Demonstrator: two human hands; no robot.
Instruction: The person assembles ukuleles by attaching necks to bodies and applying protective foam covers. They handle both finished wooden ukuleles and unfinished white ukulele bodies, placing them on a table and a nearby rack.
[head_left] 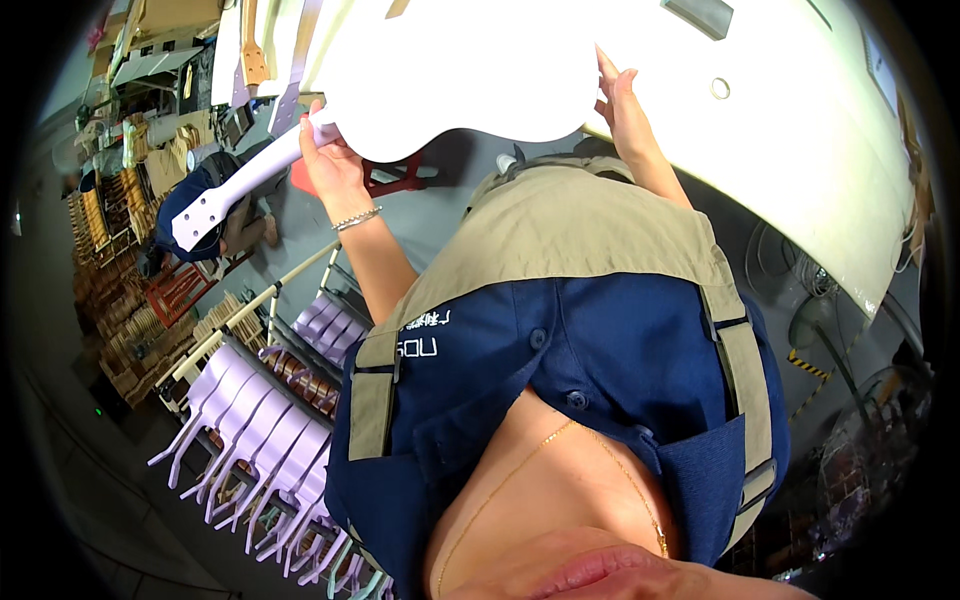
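Observation:
I hold a small guitar-like instrument up in front of my chest, its white body filling the top of the head view. Its pale lilac neck slants down to the left and ends in a headstock. My left hand, with a thin bracelet on the wrist, grips the neck where it meets the body. My right hand presses against the body's right edge with the fingers stretched upward. My blue and khaki shirt fills the middle of the view.
A rack at lower left holds several lilac instrument necks. Stacks of wooden parts and a red stool stand further left. Another person in blue crouches behind the neck. A large white panel and a fan are on the right.

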